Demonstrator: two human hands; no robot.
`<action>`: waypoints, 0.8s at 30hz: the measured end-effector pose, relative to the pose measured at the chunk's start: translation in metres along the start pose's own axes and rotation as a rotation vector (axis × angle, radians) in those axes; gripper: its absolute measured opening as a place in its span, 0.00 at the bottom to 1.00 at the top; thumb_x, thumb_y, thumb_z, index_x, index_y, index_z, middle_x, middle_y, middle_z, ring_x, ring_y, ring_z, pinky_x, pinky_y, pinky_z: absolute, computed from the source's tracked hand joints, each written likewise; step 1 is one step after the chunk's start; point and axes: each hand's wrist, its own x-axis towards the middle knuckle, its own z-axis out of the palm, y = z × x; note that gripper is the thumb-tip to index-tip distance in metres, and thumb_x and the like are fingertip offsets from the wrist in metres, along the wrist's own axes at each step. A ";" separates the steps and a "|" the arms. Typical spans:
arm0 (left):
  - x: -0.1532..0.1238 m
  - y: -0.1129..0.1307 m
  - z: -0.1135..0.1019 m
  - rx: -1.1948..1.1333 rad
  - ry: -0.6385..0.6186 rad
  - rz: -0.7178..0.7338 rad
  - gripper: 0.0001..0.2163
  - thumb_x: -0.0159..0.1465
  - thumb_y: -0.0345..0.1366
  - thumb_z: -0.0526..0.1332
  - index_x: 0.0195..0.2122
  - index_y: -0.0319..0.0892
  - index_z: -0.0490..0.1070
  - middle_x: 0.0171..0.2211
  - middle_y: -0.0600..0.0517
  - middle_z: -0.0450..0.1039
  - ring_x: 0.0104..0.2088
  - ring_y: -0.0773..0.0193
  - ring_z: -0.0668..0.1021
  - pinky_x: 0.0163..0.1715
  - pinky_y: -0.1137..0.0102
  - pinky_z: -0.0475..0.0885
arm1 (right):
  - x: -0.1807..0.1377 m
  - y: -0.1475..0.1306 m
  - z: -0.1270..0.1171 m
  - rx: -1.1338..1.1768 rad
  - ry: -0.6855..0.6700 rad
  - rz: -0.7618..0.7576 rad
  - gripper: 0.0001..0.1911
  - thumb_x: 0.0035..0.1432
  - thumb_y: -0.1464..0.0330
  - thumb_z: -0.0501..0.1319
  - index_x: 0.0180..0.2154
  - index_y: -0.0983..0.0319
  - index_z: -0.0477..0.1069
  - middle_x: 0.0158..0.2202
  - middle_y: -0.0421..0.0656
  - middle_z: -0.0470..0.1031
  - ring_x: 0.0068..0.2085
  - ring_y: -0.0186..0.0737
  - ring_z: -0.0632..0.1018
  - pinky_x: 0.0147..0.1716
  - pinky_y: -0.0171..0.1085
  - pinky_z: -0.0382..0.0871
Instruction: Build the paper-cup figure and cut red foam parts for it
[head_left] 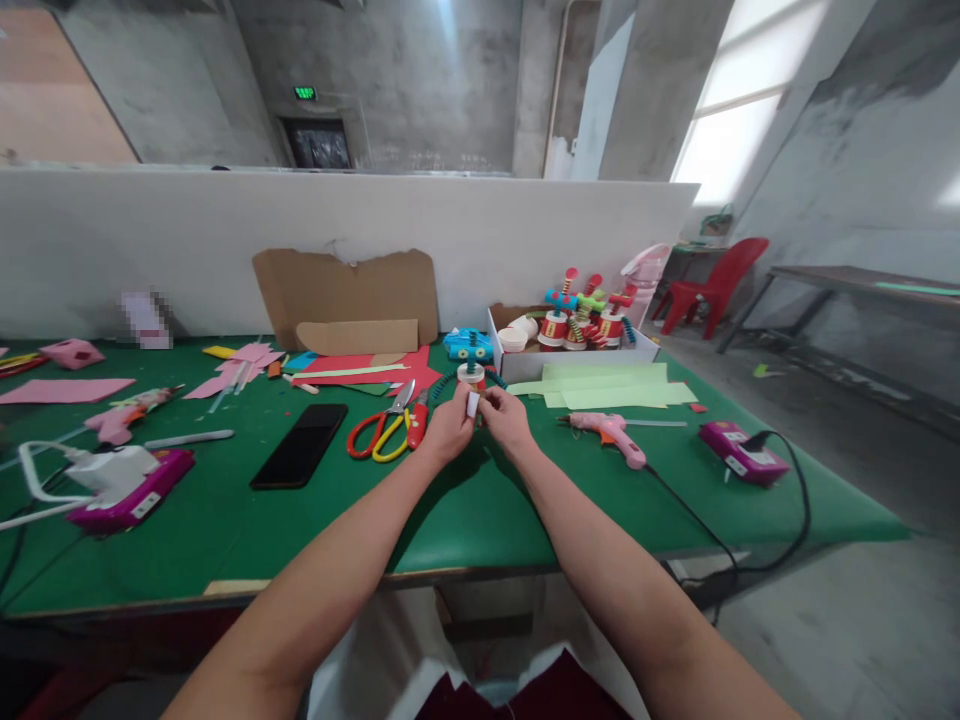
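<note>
In front of me is a paper-cup figure point(471, 374) with a white cup base on top and dark green coiled paper arms spreading to both sides. My left hand point(452, 425) is closed around the left of its cup. A small white piece point(473, 404) shows at that hand's thumb. On the right of the cup, the fingers of my right hand point(505, 418) are pinched against it. Most of the cup is hidden by the hands. A blue paper head point(469, 346) with round eyes appears just above the cup.
Scissors point(381, 428) and a red-handled cutter point(418, 420) lie close left, beside a black phone point(300, 446). A pink glue gun point(611, 432) with a cord lies right. Behind are a box point(581, 358) of similar figures, green paper point(619, 385) and cardboard point(349, 295).
</note>
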 end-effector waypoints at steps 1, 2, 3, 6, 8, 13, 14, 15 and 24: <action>0.000 0.000 0.000 -0.007 -0.031 0.004 0.08 0.59 0.31 0.54 0.40 0.43 0.64 0.25 0.54 0.69 0.25 0.63 0.72 0.27 0.71 0.63 | 0.002 -0.001 -0.002 0.003 0.007 0.010 0.04 0.48 0.66 0.56 0.24 0.59 0.65 0.19 0.33 0.66 0.20 0.32 0.69 0.22 0.31 0.67; 0.001 0.000 -0.001 -0.025 -0.061 0.006 0.11 0.58 0.30 0.54 0.43 0.42 0.64 0.25 0.54 0.69 0.25 0.63 0.72 0.27 0.71 0.63 | 0.003 -0.002 -0.005 0.012 0.010 0.021 0.03 0.48 0.67 0.55 0.25 0.59 0.64 0.18 0.33 0.66 0.20 0.32 0.69 0.23 0.32 0.68; 0.002 -0.001 -0.003 -0.052 -0.083 0.006 0.14 0.56 0.29 0.55 0.45 0.42 0.64 0.25 0.54 0.69 0.25 0.64 0.72 0.28 0.71 0.64 | 0.005 -0.003 -0.009 0.020 0.009 0.033 0.03 0.49 0.67 0.54 0.25 0.59 0.63 0.18 0.33 0.65 0.20 0.32 0.69 0.23 0.32 0.68; 0.005 -0.005 -0.013 -0.207 -0.095 -0.007 0.22 0.55 0.27 0.54 0.53 0.41 0.62 0.26 0.56 0.70 0.24 0.67 0.71 0.28 0.72 0.66 | 0.009 -0.007 -0.019 -0.013 -0.008 0.043 0.02 0.51 0.68 0.53 0.27 0.58 0.62 0.17 0.32 0.64 0.19 0.34 0.71 0.24 0.33 0.69; 0.006 -0.006 -0.021 -0.349 -0.099 -0.012 0.25 0.56 0.28 0.54 0.57 0.42 0.60 0.28 0.56 0.71 0.23 0.69 0.71 0.27 0.74 0.67 | 0.009 -0.008 -0.024 -0.052 -0.050 0.037 0.02 0.53 0.69 0.52 0.28 0.58 0.61 0.15 0.31 0.66 0.19 0.35 0.72 0.24 0.34 0.69; 0.006 -0.005 -0.032 -0.489 -0.207 -0.030 0.21 0.54 0.34 0.62 0.50 0.40 0.70 0.28 0.54 0.73 0.25 0.69 0.72 0.29 0.73 0.69 | 0.007 -0.006 -0.028 -0.032 -0.146 -0.056 0.04 0.52 0.67 0.56 0.27 0.59 0.64 0.15 0.32 0.68 0.19 0.33 0.72 0.26 0.33 0.69; 0.005 -0.004 -0.033 -0.495 -0.227 -0.061 0.18 0.54 0.36 0.63 0.46 0.39 0.73 0.27 0.53 0.73 0.25 0.69 0.72 0.29 0.72 0.69 | 0.008 -0.005 -0.028 -0.001 -0.134 -0.067 0.05 0.51 0.65 0.57 0.26 0.59 0.66 0.15 0.32 0.68 0.19 0.33 0.72 0.25 0.33 0.68; 0.005 -0.003 -0.033 -0.506 -0.243 -0.094 0.16 0.54 0.38 0.64 0.43 0.38 0.75 0.27 0.53 0.73 0.25 0.68 0.73 0.29 0.72 0.70 | 0.008 -0.004 -0.028 0.043 -0.121 -0.068 0.06 0.50 0.64 0.59 0.27 0.59 0.68 0.16 0.33 0.69 0.19 0.33 0.71 0.24 0.33 0.68; 0.003 0.003 -0.025 -0.552 -0.192 -0.144 0.16 0.52 0.46 0.66 0.32 0.38 0.78 0.23 0.53 0.72 0.23 0.69 0.71 0.27 0.72 0.68 | 0.010 -0.003 -0.026 0.322 -0.019 0.007 0.17 0.39 0.59 0.68 0.30 0.62 0.73 0.16 0.34 0.69 0.19 0.32 0.69 0.22 0.34 0.67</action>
